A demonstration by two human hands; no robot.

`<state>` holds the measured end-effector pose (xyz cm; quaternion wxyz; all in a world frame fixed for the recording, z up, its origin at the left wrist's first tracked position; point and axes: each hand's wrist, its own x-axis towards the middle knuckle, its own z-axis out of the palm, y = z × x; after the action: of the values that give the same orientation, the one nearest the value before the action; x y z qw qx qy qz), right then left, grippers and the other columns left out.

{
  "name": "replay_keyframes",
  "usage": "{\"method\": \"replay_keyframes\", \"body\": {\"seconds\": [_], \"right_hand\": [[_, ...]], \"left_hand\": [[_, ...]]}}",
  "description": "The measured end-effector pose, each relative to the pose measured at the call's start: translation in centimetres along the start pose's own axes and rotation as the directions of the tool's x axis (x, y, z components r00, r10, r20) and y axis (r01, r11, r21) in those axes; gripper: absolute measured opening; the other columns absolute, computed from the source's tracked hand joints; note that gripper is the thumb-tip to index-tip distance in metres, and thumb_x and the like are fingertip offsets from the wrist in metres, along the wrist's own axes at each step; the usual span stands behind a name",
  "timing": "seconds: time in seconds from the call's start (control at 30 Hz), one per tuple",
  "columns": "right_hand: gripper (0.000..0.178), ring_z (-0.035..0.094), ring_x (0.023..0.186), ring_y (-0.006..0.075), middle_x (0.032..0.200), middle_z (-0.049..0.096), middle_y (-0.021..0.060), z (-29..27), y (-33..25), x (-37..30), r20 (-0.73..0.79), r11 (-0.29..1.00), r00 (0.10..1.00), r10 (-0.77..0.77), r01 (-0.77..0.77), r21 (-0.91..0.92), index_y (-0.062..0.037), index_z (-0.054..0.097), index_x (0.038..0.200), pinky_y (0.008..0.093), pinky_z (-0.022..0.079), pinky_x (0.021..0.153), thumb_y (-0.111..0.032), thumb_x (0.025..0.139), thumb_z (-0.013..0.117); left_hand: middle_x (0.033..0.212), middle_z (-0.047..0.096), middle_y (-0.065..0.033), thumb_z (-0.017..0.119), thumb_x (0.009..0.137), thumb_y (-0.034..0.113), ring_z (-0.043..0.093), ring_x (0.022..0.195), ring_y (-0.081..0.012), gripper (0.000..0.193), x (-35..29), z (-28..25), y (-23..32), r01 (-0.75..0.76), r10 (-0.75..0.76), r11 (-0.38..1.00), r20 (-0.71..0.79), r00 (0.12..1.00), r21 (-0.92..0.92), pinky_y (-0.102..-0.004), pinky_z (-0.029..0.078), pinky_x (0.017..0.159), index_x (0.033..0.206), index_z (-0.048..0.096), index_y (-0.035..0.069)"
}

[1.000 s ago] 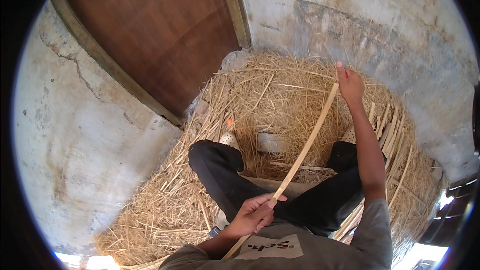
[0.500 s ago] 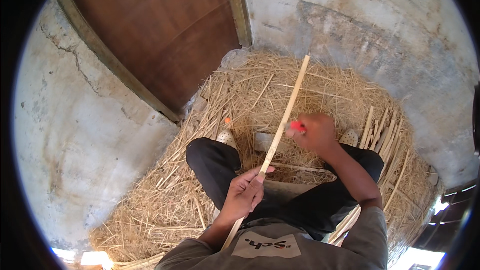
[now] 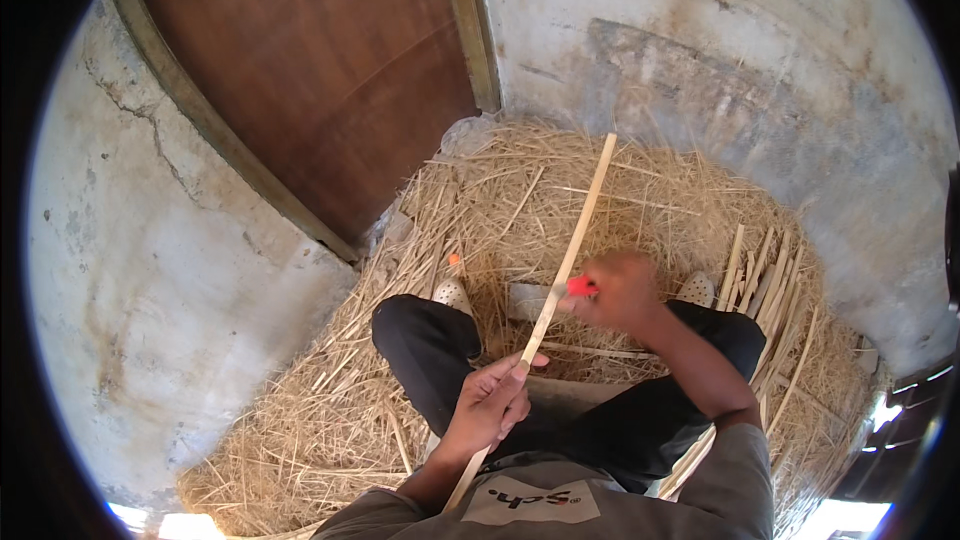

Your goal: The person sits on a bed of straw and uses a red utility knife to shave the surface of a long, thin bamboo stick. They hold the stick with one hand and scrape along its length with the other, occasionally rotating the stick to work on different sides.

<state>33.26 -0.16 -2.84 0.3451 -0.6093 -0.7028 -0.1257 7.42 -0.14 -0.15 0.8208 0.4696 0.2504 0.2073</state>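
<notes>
A long pale bamboo strip slants up from my lap, its far end pointing toward the wall. My left hand is closed around its lower part, thumb on top. In my closed right hand is a small red-handled knife. Its short greyish blade is blurred and meets the strip's right side, a little beyond my left hand. Most of the handle is hidden by my fingers. The strip's near end runs down past my left wrist against my shirt.
Dry straw-like shavings cover the floor around my bent legs. A bundle of similar strips lies at my right. A pale block sits between my feet. Beyond are a brown door and plastered walls.
My right hand has moved with the knife along the strip toward me, a little closer to my left hand. The left hand keeps its hold. The whole view has shifted slightly.
</notes>
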Motion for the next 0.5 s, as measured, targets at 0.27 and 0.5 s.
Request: {"method": "replay_keyframes", "body": {"seconds": [0.27, 0.5], "right_hand": [[0.06, 0.049, 0.041, 0.025, 0.047, 0.046, 0.006, -0.2, 6.1, 2.2, -0.045, 0.904, 0.911, 0.411, -0.413, -0.112, -0.0091, 0.052, 0.058, 0.0372, 0.039, 0.042, -0.064, 0.08, 0.06], [0.051, 0.052, 0.043, 0.0258, 0.05, 0.051, 0.0083, -0.4, 1.2, 1.0, -0.095, 0.997, 0.995, 0.04, -0.045, -0.055, -0.0073, 0.06, 0.065, 0.0377, 0.042, 0.045, -0.054, 0.086, 0.059]], "left_hand": [[0.045, 0.036, 0.0027, 0.039, 0.104, 0.021, 0.029, 0.037, -0.0053, 0.033, 0.2, 0.7, 0.1, 0.036, -0.036, 0.999, -0.03, 0.999, -0.009, -0.0214, 0.028, 0.044, 0.122, 0.053, -0.002], [0.042, 0.036, 0.0021, 0.039, 0.104, 0.021, 0.026, 0.031, -0.0064, 0.031, -0.7, 0.7, 0.0, 0.006, -0.007, 1.0, -0.039, 0.999, -0.017, -0.0216, 0.027, 0.044, 0.118, 0.054, -0.002]]}}
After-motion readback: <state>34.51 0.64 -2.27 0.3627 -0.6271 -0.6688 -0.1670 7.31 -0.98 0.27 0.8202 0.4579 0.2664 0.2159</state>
